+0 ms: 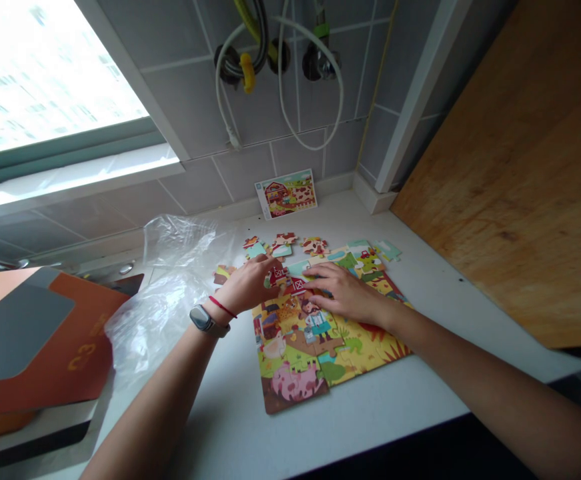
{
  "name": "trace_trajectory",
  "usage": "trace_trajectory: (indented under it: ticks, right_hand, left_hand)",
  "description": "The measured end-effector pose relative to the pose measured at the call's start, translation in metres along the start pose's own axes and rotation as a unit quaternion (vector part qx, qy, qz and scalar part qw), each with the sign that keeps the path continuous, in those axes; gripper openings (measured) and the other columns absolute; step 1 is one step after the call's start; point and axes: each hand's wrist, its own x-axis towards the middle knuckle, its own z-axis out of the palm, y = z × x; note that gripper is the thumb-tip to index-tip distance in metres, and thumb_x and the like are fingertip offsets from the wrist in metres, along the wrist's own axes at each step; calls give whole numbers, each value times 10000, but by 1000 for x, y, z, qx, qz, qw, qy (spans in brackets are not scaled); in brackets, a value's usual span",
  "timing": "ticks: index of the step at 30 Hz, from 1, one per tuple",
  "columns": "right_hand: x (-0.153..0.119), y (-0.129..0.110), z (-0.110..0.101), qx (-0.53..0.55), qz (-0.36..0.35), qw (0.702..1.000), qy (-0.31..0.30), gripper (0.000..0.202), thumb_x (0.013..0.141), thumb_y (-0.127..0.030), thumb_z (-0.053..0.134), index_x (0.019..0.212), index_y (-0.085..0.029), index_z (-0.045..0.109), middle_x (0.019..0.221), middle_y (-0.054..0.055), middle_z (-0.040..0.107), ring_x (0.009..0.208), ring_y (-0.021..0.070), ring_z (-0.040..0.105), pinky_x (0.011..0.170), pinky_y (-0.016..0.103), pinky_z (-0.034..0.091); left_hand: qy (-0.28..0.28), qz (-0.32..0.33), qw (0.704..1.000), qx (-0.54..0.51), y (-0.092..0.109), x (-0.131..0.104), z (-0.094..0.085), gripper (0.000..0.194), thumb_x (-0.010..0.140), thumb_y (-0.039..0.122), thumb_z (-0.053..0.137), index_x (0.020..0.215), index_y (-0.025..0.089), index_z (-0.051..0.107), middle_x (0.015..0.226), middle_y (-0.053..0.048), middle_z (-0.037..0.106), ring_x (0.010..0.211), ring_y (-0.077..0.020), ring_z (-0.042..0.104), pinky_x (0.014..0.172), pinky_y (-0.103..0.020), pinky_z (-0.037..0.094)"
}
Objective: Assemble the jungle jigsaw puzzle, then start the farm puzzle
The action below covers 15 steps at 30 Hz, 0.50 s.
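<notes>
A partly joined farm jigsaw puzzle (290, 353) lies on the white counter, showing a pig, a hen and a farmer. At its upper left edge, my left hand (253, 283) pinches a puzzle piece (279, 275) with a red barn on it. My right hand (343, 293) rests on the puzzle, fingers stretched out, their tips beside another red barn part (298, 285). Loose pieces lie behind the hands: a brown-spotted piece (315, 245), a pale green one (387, 250) and several more. My left fingers partly cover some of these.
A picture card (287, 194) of the farm scene leans against the tiled wall. Crumpled clear plastic (170, 300) and an orange-and-grey box (35, 333) are at left. A wooden board (520, 173) stands at right. Hoses and a white cable (340, 100) hang above.
</notes>
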Motion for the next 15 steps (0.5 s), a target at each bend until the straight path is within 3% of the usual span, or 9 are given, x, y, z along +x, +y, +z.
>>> trace_trajectory:
  ticks: [11, 15]
  right_hand:
    - [0, -1, 0, -29, -9, 999, -9, 225, 992, -324, 668, 1141, -228, 807, 1359, 119, 705, 1326, 313, 579, 1151, 539, 461]
    - [1, -4, -2, -44, -18, 999, -12, 221, 1007, -318, 652, 1135, -225, 805, 1339, 116, 710, 1312, 294, 587, 1146, 501, 472]
  left_hand:
    - [-25, 18, 999, 14, 9, -4, -12, 296, 842, 319, 756, 1131, 260, 732, 1112, -72, 729, 983, -241, 712, 874, -354, 575]
    - [-82, 16, 996, 22, 21, -11, -14, 301, 851, 337, 747, 1143, 264, 735, 1095, -60, 743, 969, -243, 714, 854, -347, 565]
